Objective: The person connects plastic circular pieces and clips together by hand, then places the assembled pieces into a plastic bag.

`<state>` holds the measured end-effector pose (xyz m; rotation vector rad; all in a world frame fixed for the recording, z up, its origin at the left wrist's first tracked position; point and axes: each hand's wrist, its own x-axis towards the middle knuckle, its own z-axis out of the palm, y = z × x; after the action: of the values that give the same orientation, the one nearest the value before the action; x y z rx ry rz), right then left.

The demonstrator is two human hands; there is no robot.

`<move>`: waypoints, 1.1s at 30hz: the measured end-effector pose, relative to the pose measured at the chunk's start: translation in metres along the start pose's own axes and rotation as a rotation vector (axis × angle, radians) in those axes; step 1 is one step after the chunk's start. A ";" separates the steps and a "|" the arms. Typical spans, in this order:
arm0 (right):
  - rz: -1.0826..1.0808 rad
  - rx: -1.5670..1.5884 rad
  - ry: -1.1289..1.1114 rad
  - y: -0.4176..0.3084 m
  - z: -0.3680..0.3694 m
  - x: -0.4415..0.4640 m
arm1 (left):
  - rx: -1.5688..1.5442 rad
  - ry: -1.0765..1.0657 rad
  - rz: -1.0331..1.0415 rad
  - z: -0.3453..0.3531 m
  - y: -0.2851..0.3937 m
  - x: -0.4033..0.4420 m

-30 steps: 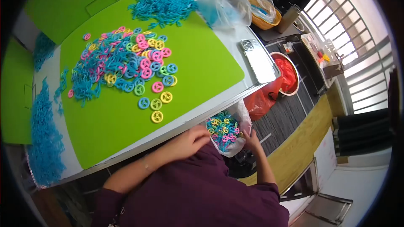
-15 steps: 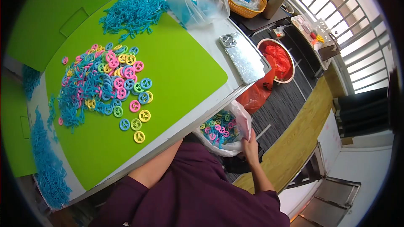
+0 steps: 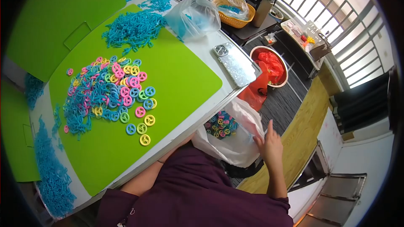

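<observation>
A white plastic bag (image 3: pixel 229 149) stands below the table's front edge, its mouth wide, with small coloured wheels and blue pieces (image 3: pixel 220 125) inside. My right hand (image 3: pixel 271 143) is at the bag's right rim, fingers stretched and apart, the thumb against the plastic. My left hand (image 3: pixel 183 141) reaches under the table edge at the bag's left side; its fingers are hidden. On the green board (image 3: pixel 185 71) lies a mixed heap of blue pieces and pink, yellow, green and blue wheels (image 3: pixel 107 90), with a blue heap (image 3: pixel 134 29) behind it.
A phone (image 3: pixel 235 64) lies on the table's right corner beside a clear bag (image 3: pixel 193 17). Beyond are a yellow basket (image 3: pixel 237 20) and a bottle (image 3: pixel 263 11). A basin (image 3: pixel 284 75) with red plastic sits right of the table. More blue pieces (image 3: pixel 52 172) lie at left.
The bag's rim has been raised and spread wider. My right hand has moved up and right, its fingers now extended. My left hand has gone from above the lap to beneath the table edge.
</observation>
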<state>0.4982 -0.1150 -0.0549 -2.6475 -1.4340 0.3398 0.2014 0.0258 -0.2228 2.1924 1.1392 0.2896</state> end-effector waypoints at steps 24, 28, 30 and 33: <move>-0.107 -0.412 0.305 -0.010 0.057 0.078 | 0.348 -0.337 0.406 0.003 0.093 -0.010; -0.339 -0.259 0.016 -0.050 -0.007 0.052 | 0.058 -0.265 0.530 -0.023 0.117 -0.023; -0.497 0.039 -0.112 -0.087 -0.052 0.029 | -0.211 -0.191 0.556 -0.035 0.126 -0.039; -0.715 0.428 -0.241 -0.139 -0.087 0.014 | -0.628 -0.319 0.472 -0.100 0.143 -0.076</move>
<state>0.4143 -0.0268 0.0557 -1.6732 -1.9804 0.7828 0.2031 -0.0507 -0.0481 1.8144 0.2819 0.4122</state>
